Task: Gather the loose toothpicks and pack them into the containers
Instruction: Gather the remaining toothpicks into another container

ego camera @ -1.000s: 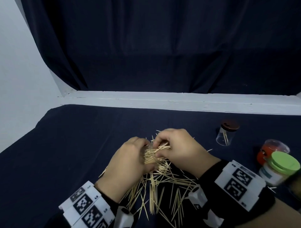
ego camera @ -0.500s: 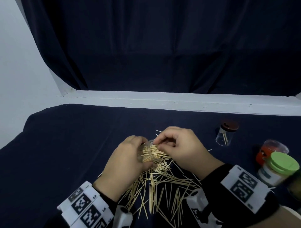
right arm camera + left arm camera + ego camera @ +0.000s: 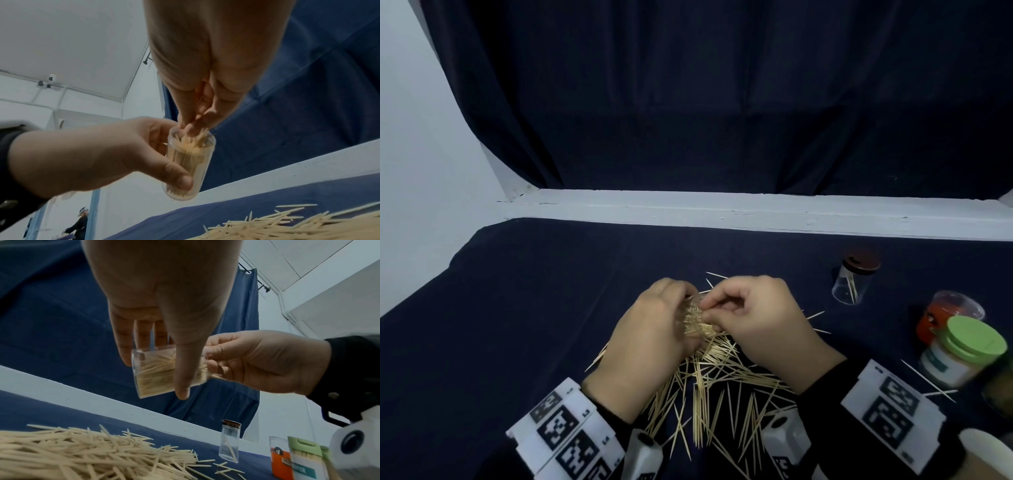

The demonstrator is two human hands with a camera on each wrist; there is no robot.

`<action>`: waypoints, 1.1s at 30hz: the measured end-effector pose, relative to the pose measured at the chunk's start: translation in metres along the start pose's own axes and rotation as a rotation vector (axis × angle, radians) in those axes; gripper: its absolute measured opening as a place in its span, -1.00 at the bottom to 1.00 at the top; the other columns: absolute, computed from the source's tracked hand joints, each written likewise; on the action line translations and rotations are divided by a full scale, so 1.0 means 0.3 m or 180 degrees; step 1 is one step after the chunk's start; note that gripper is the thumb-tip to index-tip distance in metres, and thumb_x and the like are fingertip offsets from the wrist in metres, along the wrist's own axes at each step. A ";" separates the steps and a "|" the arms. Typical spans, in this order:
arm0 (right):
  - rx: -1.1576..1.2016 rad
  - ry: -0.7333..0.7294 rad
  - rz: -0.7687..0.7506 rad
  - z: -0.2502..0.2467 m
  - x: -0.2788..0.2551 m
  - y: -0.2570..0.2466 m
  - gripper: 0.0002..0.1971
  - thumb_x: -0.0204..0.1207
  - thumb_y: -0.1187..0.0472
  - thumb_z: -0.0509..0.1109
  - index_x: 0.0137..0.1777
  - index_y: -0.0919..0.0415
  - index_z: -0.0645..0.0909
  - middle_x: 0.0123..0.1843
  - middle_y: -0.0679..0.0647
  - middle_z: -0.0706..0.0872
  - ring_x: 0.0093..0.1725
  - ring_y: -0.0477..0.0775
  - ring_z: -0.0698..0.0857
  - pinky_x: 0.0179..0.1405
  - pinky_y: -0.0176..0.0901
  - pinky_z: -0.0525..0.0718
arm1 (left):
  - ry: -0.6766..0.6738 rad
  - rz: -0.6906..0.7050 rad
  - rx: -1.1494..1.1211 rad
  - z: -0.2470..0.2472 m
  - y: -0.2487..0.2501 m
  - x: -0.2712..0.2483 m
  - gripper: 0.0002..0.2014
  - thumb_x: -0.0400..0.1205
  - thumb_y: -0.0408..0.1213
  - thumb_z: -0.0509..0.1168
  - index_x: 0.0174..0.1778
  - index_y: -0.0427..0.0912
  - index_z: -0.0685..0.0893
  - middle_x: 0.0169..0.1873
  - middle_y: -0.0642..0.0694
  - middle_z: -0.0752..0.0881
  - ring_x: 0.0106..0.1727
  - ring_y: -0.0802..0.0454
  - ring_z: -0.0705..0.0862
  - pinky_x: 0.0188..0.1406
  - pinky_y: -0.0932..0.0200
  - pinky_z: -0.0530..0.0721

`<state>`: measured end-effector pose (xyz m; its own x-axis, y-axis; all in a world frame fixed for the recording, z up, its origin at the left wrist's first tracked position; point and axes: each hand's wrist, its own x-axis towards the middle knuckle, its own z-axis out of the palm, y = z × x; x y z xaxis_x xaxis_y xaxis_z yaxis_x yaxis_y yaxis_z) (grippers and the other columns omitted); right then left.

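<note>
My left hand (image 3: 666, 310) grips a clear round container (image 3: 156, 371) packed with toothpicks, held tilted above the table. My right hand (image 3: 717, 305) has its thumb and fingertips (image 3: 195, 126) bunched at the container's open mouth (image 3: 191, 139), pinching the toothpick ends that stick out there. From the head view the container (image 3: 697, 318) is mostly hidden between the two hands. A large loose pile of toothpicks (image 3: 722, 387) lies on the dark blue cloth just below and behind the hands, and shows again as the pile (image 3: 82, 456) in the left wrist view.
At the right stand a small clear jar with a brown lid (image 3: 854, 281) holding a few toothpicks, an orange container (image 3: 945, 318) and a green-lidded container (image 3: 962, 349). Stray toothpicks (image 3: 928, 380) lie near them. A white ledge (image 3: 756, 212) and dark curtain close off the back.
The bundle that my right hand held sideways across the container's mouth has gone down into it. The right fingertips now sit at the mouth. Both hands stayed in place.
</note>
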<state>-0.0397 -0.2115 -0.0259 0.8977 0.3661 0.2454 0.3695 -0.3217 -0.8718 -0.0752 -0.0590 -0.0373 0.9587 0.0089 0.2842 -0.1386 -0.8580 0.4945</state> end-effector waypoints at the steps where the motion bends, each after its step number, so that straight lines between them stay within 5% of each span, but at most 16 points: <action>1: 0.0091 0.0072 -0.0030 -0.004 0.001 -0.001 -0.79 0.35 0.43 0.55 -0.31 0.07 0.74 -0.47 -0.14 0.69 -0.45 -0.26 0.65 -0.35 -0.47 0.59 | 0.0045 0.0015 -0.0012 -0.002 -0.004 0.001 -0.50 0.24 -0.18 0.63 0.06 0.08 0.62 -0.04 0.20 0.57 -0.03 0.25 0.58 -0.05 0.15 0.64; 5: 0.0128 0.0602 -0.0106 -0.043 0.005 0.005 -0.82 0.32 0.33 0.62 -0.30 0.05 0.72 -0.29 -0.04 0.68 -0.40 -0.21 0.61 -0.34 -0.46 0.57 | 0.0257 0.0023 -0.0140 -0.013 -0.022 0.005 -0.51 0.27 -0.24 0.63 0.05 0.05 0.60 -0.03 0.21 0.54 -0.05 0.28 0.56 -0.09 0.39 0.53; 8: 0.0065 0.0194 0.0264 -0.044 -0.018 -0.010 -0.80 0.22 0.18 0.69 -0.24 0.06 0.71 -0.36 -0.03 0.71 -0.44 -0.23 0.61 -0.33 -0.35 0.67 | 0.0403 0.0107 -0.0245 -0.009 -0.023 0.009 -0.49 0.27 -0.29 0.62 0.00 0.10 0.52 -0.02 0.22 0.51 0.02 0.35 0.52 -0.15 0.54 0.46; 12: 0.0185 0.0148 0.0106 0.001 -0.040 -0.033 -0.85 0.25 0.36 0.65 -0.27 0.17 0.75 -0.44 -0.02 0.69 -0.51 -0.27 0.59 -0.40 -0.47 0.60 | 0.0423 0.0329 -0.0277 0.009 -0.009 0.007 -0.52 0.29 -0.37 0.58 -0.01 0.07 0.53 -0.02 0.20 0.51 0.04 0.32 0.50 -0.13 0.42 0.51; 15: 0.0334 0.0211 -0.0174 0.020 -0.048 -0.039 -0.83 0.23 0.45 0.62 -0.25 0.21 0.78 -0.31 -0.02 0.75 -0.37 -0.22 0.71 -0.26 -0.41 0.69 | 0.0379 0.0535 -0.0284 0.018 -0.002 0.000 -0.58 0.32 -0.39 0.52 0.02 -0.01 0.57 -0.01 0.21 0.51 0.01 0.29 0.51 -0.11 0.35 0.53; 18: 0.0121 0.0388 -0.0532 0.010 -0.053 -0.036 -0.84 0.25 0.45 0.61 -0.26 0.21 0.81 -0.23 -0.07 0.74 -0.23 -0.18 0.72 -0.22 -0.45 0.64 | 0.0551 0.0524 -0.0357 0.011 -0.011 0.003 -0.57 0.30 -0.33 0.56 0.00 0.03 0.56 -0.03 0.20 0.52 0.04 0.32 0.50 -0.11 0.40 0.51; 22: -0.0123 0.0783 -0.0811 -0.014 -0.046 -0.027 -0.86 0.30 0.42 0.59 -0.24 0.16 0.81 -0.24 -0.09 0.69 -0.30 -0.18 0.63 -0.31 -0.50 0.54 | 0.0680 0.0520 -0.0397 0.000 -0.012 0.005 -0.52 0.27 -0.36 0.60 0.00 0.04 0.55 -0.04 0.18 0.54 0.07 0.36 0.50 -0.10 0.54 0.45; 25: -0.0579 0.0611 -0.1023 0.002 -0.047 -0.020 -0.90 0.34 0.33 0.52 -0.20 0.15 0.81 -0.21 -0.16 0.69 -0.19 -0.21 0.63 -0.18 -0.49 0.55 | 0.0697 0.0588 -0.0397 0.002 -0.004 0.003 -0.53 0.27 -0.37 0.58 0.01 0.01 0.56 -0.03 0.16 0.54 0.07 0.34 0.50 -0.08 0.55 0.44; 30: -0.0199 0.0879 -0.0944 -0.012 -0.076 -0.029 -0.91 0.38 0.36 0.54 -0.19 0.16 0.79 -0.26 -0.15 0.70 -0.24 -0.24 0.64 -0.27 -0.54 0.50 | 0.0659 0.0541 -0.0370 0.000 -0.001 -0.004 -0.50 0.26 -0.41 0.57 0.01 0.03 0.55 -0.02 0.16 0.54 0.08 0.38 0.48 -0.07 0.60 0.40; 33: -0.0010 0.0614 -0.0764 -0.015 -0.105 -0.037 -0.93 0.31 0.27 0.61 -0.25 0.12 0.80 -0.28 -0.12 0.71 -0.30 -0.12 0.61 -0.32 -0.46 0.51 | 0.0653 0.0526 -0.0409 0.000 0.004 -0.018 -0.49 0.25 -0.39 0.58 0.00 0.06 0.53 -0.04 0.18 0.53 0.09 0.39 0.47 -0.06 0.62 0.39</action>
<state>-0.0709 -0.2234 -0.0220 0.8136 0.2594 0.5204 0.5770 -0.2490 -0.7779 -0.0805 -0.0602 -0.0383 0.8521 -0.0107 0.5232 -0.3316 -0.7846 0.5239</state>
